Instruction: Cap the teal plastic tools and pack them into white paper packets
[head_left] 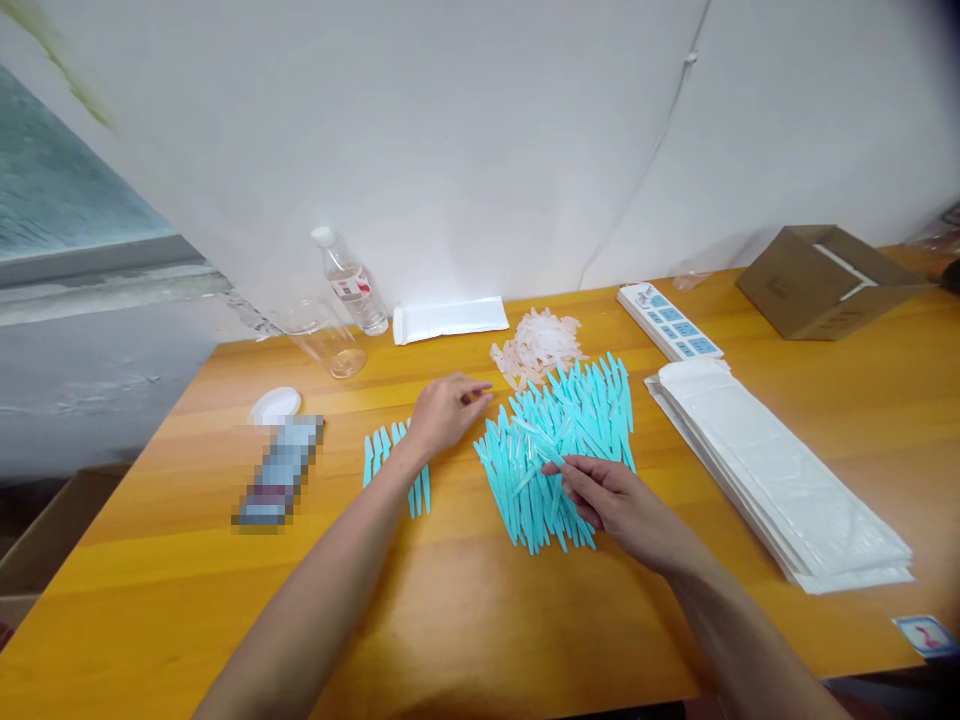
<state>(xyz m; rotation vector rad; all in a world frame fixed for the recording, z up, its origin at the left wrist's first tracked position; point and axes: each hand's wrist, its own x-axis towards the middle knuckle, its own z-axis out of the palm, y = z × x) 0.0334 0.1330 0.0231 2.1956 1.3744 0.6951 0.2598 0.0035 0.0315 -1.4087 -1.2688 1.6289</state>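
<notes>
The pile of teal sticks sits mid-worktop, most long axes running roughly from back edge to front edge. The right hand is over its right side, thumb and forefinger apparently pinching one stick that seems to point toward the worktop's left edge (its outline blends into those beneath). The left hand is just left of the pile, thumb and forefinger parted, nothing visible between them. A row of sticks lies under the left forearm, nearer the left edge, aligned front to back; the left hand is closer to it.
</notes>
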